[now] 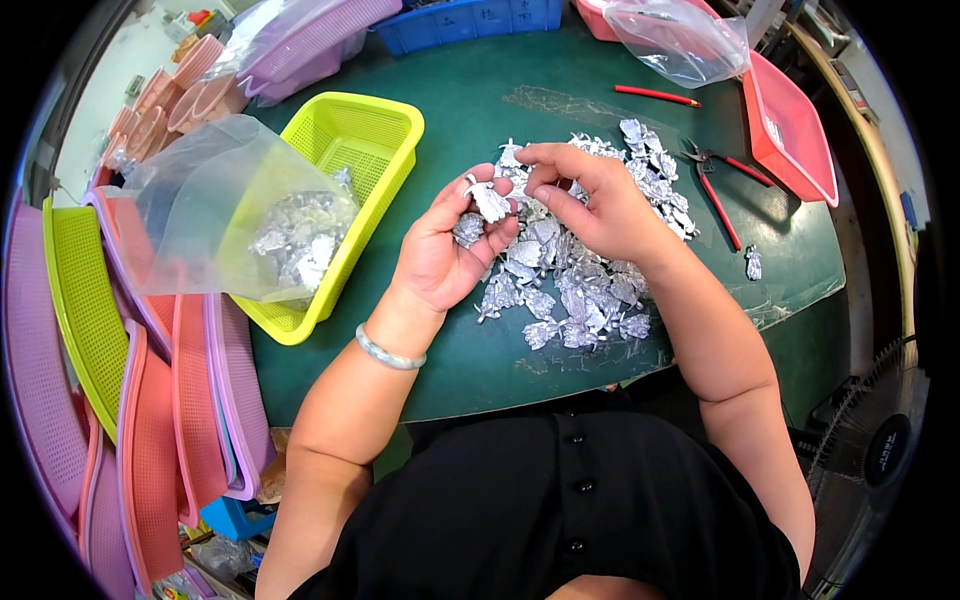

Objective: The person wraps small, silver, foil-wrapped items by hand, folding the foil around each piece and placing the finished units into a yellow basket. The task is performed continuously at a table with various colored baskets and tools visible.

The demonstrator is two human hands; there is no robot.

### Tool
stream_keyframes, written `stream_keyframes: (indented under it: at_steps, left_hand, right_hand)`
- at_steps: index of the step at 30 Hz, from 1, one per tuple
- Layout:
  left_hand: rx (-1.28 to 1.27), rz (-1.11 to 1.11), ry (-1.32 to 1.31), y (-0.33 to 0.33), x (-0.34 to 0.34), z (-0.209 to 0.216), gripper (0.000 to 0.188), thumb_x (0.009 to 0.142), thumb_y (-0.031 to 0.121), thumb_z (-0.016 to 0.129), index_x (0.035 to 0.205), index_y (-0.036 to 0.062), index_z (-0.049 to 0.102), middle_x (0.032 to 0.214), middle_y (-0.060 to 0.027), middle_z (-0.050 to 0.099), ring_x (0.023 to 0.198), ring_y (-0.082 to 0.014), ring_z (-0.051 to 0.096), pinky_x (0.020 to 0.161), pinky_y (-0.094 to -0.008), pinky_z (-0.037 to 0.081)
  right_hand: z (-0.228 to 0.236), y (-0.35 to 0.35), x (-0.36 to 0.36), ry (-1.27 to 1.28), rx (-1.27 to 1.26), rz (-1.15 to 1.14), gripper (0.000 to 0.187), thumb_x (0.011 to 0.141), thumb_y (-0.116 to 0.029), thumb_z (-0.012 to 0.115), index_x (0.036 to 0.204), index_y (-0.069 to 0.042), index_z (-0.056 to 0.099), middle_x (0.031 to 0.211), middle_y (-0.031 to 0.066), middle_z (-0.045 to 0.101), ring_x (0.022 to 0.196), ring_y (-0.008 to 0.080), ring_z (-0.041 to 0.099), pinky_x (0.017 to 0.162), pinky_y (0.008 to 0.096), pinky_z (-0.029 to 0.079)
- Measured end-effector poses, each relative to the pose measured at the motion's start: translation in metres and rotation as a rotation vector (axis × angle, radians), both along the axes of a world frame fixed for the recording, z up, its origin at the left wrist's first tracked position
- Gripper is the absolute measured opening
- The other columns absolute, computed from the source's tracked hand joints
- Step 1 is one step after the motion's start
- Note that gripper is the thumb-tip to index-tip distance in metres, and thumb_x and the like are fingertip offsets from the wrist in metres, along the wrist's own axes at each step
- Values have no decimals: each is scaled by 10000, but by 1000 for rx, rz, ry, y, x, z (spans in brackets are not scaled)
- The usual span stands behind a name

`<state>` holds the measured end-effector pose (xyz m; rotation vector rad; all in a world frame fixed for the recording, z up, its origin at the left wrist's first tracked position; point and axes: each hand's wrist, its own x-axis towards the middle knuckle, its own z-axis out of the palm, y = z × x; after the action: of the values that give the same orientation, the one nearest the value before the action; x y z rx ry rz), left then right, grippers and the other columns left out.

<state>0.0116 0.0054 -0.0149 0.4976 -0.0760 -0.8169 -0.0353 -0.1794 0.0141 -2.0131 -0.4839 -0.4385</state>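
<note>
A silver piece (489,201) is sitting between the thumb and fingers of your left hand (445,245), which is cupping palm up over the pile's left side, and a second piece (468,230) is resting deeper in the palm. Your right hand (605,200) is curving above the pile (575,280), a small gap showing between thumb and forefinger; you are holding nothing visible there. The pile is spreading over the middle of the table (460,110), its lower part lying near the near edge. Toward the right edge, the red-handled pliers (706,160) are lying just beside a stray piece (753,263), with a red stick (657,96) nearer the far edge and a pink tray (800,165) at the right edge. By the left edge, a lime basket (405,130) is carrying a clear bag (215,190) and more silver pieces. From here, tilting your left palm could be dropping the second piece, which seems only loosely cradled; a forearm brushing the pile could be pushing pieces off the near edge, and rough metal could be nicking bare fingertips. Pale lettering is showing on the fan (885,450) hub and dark marks on the blue bin (470,28).
</note>
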Motion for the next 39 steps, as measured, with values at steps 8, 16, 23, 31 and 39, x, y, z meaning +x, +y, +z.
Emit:
stream_keyframes:
  at_steps: [8,16,23,31,39]
  left_hand:
    - [-219,-105,17,5,3,-4,259,888,158,420,1118,49,466,1058,-148,549,961,-319,548,839,-437,462]
    - [-120,-70,44,6,3,5,315,881,262,467,1092,30,487,923,-116,551,826,-248,538,697,-312,482]
    - [324,32,-80,1,-5,15,99,849,164,528,810,81,491,741,-29,487,637,-106,463,488,-187,376]
    - [630,-97,-294,-5,-14,23,263,865,217,496,1012,-1,492,637,-15,477,494,-53,390,375,-150,253]
    - [626,-133,-276,-7,-20,22,181,855,226,517,887,48,517,677,-47,557,495,-70,440,384,-164,297]
  right_hand:
    - [9,-9,-2,82,-508,94,375,650,-62,599,1021,-46,545,783,70,585,799,257,533,744,371,385]
    - [1,-12,1,114,-395,119,437,632,31,552,1063,-36,527,723,71,552,730,243,529,705,348,412]
    - [-3,-14,3,258,-138,125,444,684,105,487,1103,-42,515,700,59,539,671,159,526,646,273,436]
    - [2,-13,3,342,279,148,430,717,115,489,1132,3,479,781,33,556,732,84,529,686,221,435]
    - [10,-9,0,476,573,253,418,752,49,542,1159,13,456,836,31,562,784,74,536,728,211,433]
